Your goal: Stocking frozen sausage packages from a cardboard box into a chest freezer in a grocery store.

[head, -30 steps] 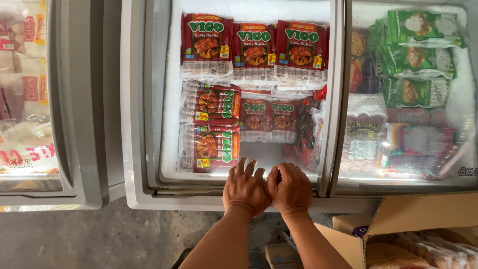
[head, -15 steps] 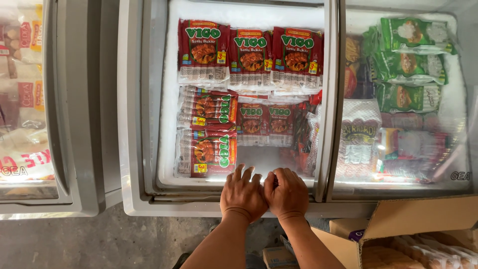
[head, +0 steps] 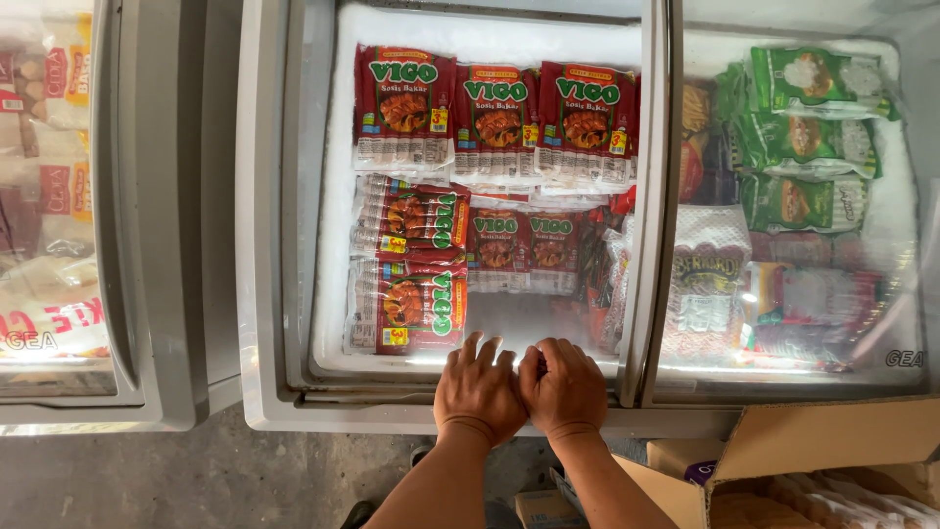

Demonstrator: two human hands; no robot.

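Resting side by side on the near rim of the chest freezer (head: 269,294), the left hand (head: 478,390) and right hand (head: 562,384) are seen palm-down, touching each other, fingers loosely spread over the sliding glass lid (head: 470,338); nothing is gripped. The lid's long axis runs left to right, directly under and beyond both hands, equally near to each. Beyond it, 3 upright red sausage packs (head: 494,122) lie at the far wall, others closer. Green packs (head: 808,127) lie to the right. An open cardboard box (head: 783,460) stands near right, clear of the hands.
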